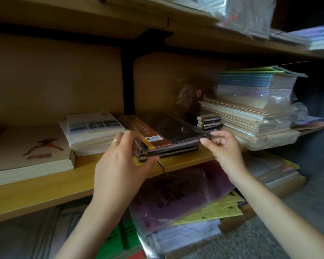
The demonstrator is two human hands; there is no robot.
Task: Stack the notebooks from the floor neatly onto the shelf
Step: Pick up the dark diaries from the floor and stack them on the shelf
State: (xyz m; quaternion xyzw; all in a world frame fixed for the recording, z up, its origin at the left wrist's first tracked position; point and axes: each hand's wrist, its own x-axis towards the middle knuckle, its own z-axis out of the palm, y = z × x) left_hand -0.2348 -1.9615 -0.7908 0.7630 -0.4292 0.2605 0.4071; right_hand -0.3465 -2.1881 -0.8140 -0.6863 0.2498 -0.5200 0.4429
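Wooden shelf (45, 184): stack of dark notebooks (168, 135) sits btwn white booklets (94, 131) & a tall pile (251, 113). L hand (120, 161) grips the stack's near-left corner; R hand (223, 146) pinches its right corner.

The shelf (45, 186) is light yellow-tan wood grain; its bracket (128, 75) is black. On the centre pile (168, 150), the top notebook (172, 129) has a black cover, an orange-brown band, a yellow edge strip and a small white label.

The left pile (26, 146) has cream covers with a red-brown figure. The adjacent pile (94, 126) is white with a grey photo grid. The right pile (247, 81) has blue and teal edges above and cream below.

Beneath lie a purple sheet (176, 189), yellow sheets (223, 210), green books (127, 234) and grey speckled carpet (251, 240).
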